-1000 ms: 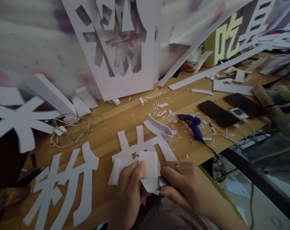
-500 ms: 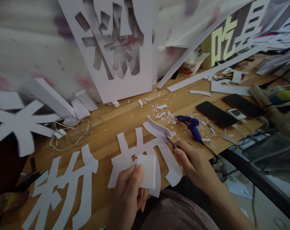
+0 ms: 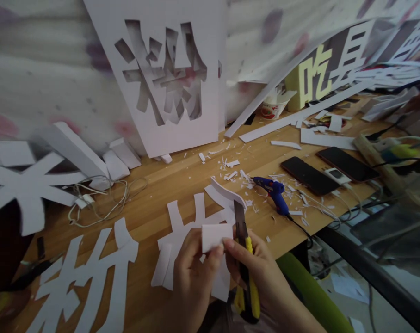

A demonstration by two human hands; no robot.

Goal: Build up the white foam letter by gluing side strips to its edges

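Between both hands is a small white foam-board piece (image 3: 216, 235), pinched at its left side by my left hand (image 3: 194, 270). My right hand (image 3: 262, 266) holds a yellow-and-black utility knife (image 3: 254, 298) upright, its blade pointing away from me. The right thumb also touches the piece's lower right edge. Beneath the hands lies a white cut-out character (image 3: 178, 224), partly hidden, with a thin curved strip (image 3: 227, 194) standing along its upper right edge. A second white cut-out character (image 3: 121, 268) rests at the left.
A blue glue gun (image 3: 275, 194) lies right of the hands among white scraps. Two phones (image 3: 310, 175) with cables are beyond it. A white board with character-shaped openings (image 3: 182, 136) leans against the curtain. A tangled white cable (image 3: 106, 212) sits at the left.
My right hand has moved left with the knife, from the curved strip to the white piece, and the knife now points upward. The piece is tilted and held by both hands.
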